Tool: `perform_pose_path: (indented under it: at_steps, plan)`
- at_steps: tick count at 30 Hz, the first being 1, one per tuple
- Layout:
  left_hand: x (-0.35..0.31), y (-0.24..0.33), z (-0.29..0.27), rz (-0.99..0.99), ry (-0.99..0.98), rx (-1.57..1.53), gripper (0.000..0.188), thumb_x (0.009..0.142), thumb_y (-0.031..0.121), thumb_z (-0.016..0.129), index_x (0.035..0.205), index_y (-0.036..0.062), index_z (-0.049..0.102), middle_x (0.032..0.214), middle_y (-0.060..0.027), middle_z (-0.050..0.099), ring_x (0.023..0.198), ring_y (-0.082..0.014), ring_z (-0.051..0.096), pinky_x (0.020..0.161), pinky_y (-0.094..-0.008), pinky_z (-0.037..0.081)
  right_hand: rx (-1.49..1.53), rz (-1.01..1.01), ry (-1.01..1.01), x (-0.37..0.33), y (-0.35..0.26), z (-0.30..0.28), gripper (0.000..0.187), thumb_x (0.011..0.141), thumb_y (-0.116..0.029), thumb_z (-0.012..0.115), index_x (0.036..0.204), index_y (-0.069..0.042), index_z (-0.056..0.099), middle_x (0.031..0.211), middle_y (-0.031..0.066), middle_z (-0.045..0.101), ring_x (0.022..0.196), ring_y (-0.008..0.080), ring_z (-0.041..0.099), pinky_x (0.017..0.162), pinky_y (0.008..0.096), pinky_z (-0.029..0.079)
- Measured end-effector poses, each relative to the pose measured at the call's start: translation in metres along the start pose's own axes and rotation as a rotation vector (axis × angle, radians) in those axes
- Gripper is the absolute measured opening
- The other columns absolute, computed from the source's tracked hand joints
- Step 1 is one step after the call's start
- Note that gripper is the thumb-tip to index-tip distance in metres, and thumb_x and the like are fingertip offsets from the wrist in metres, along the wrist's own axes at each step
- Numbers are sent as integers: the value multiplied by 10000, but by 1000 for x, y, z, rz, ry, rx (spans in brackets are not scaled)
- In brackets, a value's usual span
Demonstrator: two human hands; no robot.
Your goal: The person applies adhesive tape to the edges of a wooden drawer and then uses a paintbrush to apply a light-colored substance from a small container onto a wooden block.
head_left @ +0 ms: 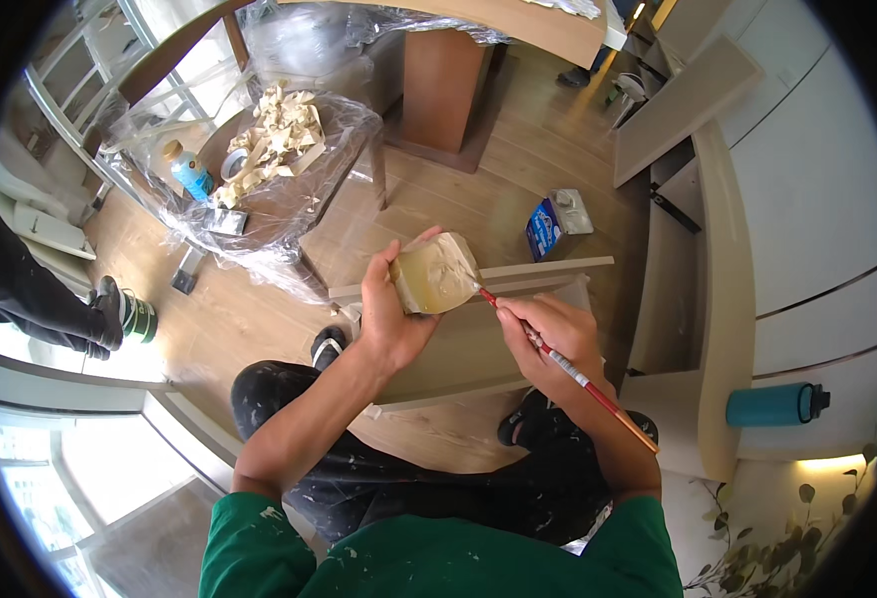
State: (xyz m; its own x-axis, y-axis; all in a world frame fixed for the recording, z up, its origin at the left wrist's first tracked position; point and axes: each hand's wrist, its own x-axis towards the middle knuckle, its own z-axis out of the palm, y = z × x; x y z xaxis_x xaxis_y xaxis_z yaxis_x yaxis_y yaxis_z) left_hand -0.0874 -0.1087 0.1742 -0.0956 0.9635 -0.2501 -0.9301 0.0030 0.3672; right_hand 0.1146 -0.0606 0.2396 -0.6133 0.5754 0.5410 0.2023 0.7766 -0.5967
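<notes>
I hold a small shallow tub (411,277) out in front of me, my left hand (393,321) gripping it from beneath and along its left side. Cream-coloured paste (450,267) lies thick over its right part; the left part looks yellowish and thinly coated. My right hand (558,344) is pinched round a red-handled brush (586,383), its tip at the tub's right edge. I judge this to be loading the brush or wiping off excess, though I cannot tell which. The next move, I think, calls for a modest load and a level tub.

Under the tub, on the floor, lies a pale drawer-like frame (458,361). Beyond the tub and to its right stands a blue carton (544,231), something whitish at its top. Farther off, beyond the tub and to its left, a plastic-wrapped chair (279,204) carries crumpled tape (289,135), a tape roll (235,162) and a blue-labelled bottle (190,173). Well left of the tub is a green tin (140,319), contents hidden; well right, a capped teal flask (769,405).
</notes>
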Motion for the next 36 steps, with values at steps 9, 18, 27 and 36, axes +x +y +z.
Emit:
perform_pose_path:
  at_steps: [9,18,27,36]
  plan:
    - [-1,2,1,-11,56,25,619,1041,482,362,1509,107,511,1427,-105,602,1327,-282,553,1145,-454,407,189,275,-157,-3,0,-8,93,947,-37,715,1002,30,750,756,95,703,621,123,649,565,265,489]
    - [-4,-1,8,-120,33,-7,604,1042,490,347,1481,126,546,1429,-87,609,1324,-265,555,1149,-440,401,267,270,-115,-2,18,-3,174,975,-45,698,1109,55,746,827,98,732,723,113,693,646,240,537]
    - [-1,2,4,-104,-17,-35,613,1043,487,358,1515,124,507,1451,-116,584,1344,-308,547,1161,-496,416,194,178,-152,-1,13,-8,144,951,-44,725,1067,36,759,792,92,718,709,108,675,618,252,505]
    - [-3,4,2,-108,-25,-4,624,1039,496,366,1528,125,485,1465,-117,568,1360,-309,538,1179,-507,405,212,124,-51,8,3,-20,151,879,-4,776,1030,0,763,709,69,638,566,129,549,527,290,424]
